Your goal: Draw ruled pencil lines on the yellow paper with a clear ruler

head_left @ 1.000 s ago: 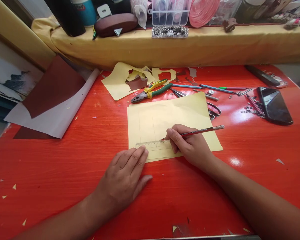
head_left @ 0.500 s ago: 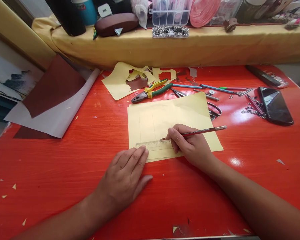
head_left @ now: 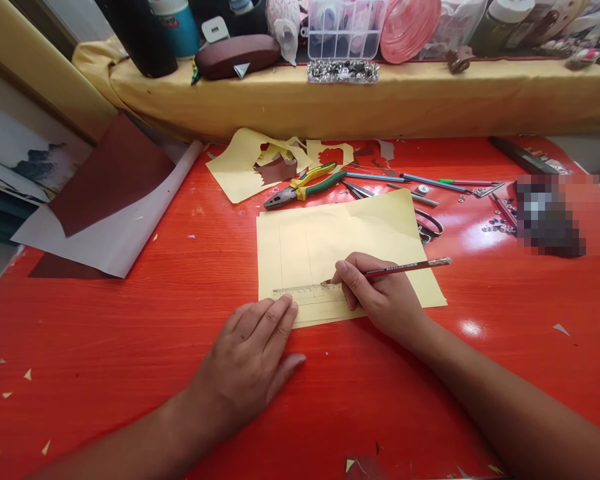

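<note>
Pale yellow sheets of paper point(head_left: 370, 227) lie stacked on the red table, with thin pencil lines drawn on the top one. A clear ruler point(head_left: 300, 291) rests across the lower part of the top sheet. My left hand point(head_left: 257, 350) lies flat with fingers stretched out, its fingertips pressing the ruler's left part and the paper edge. My right hand point(head_left: 375, 290) grips a dark red pencil point(head_left: 405, 268), whose tip meets the paper at the ruler's upper edge. The ruler's right end is hidden behind my right hand.
Beyond the paper lie green-and-yellow pliers point(head_left: 307, 183), cut yellow scraps point(head_left: 237, 160), blue pens point(head_left: 435, 180) and small metal rings. A pixelated dark object point(head_left: 550, 217) is at right. Brown and white sheets point(head_left: 113, 177) lie at left. A cloth-covered ledge point(head_left: 330, 110) runs along the back.
The whole view has shifted slightly, so things sit a little lower in the picture. Both hands, the ruler and the pencil keep nearly the same places on the paper.
</note>
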`<state>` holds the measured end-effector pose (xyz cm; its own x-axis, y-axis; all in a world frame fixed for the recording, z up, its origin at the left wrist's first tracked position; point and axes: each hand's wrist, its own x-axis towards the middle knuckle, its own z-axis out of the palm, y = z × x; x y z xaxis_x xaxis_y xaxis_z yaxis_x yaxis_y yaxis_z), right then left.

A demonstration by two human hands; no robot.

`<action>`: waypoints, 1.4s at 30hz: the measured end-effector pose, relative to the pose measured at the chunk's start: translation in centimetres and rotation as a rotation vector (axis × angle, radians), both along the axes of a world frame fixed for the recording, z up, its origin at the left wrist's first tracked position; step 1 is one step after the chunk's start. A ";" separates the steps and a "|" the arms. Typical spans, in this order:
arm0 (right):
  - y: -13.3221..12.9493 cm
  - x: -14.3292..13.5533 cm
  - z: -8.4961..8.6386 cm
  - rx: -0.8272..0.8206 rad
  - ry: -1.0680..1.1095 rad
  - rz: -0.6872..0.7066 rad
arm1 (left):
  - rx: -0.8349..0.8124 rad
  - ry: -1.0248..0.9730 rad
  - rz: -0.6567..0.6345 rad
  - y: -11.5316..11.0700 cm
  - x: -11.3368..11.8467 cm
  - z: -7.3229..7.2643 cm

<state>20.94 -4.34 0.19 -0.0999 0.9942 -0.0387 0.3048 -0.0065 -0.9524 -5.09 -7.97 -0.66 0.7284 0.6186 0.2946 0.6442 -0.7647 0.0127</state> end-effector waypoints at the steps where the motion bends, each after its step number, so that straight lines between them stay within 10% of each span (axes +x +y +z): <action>1: 0.0 0.0 0.0 -0.003 -0.002 0.000 | 0.001 0.000 -0.002 0.0 0.0 0.0; 42: 0.1 0.0 -0.1 0.023 0.017 -0.008 | -0.001 -0.009 -0.001 0.0 0.1 -0.1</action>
<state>20.99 -4.22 0.09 -0.0927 0.9956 -0.0138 0.2890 0.0136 -0.9572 -5.03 -7.96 -0.73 0.7263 0.6183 0.3003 0.6436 -0.7651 0.0190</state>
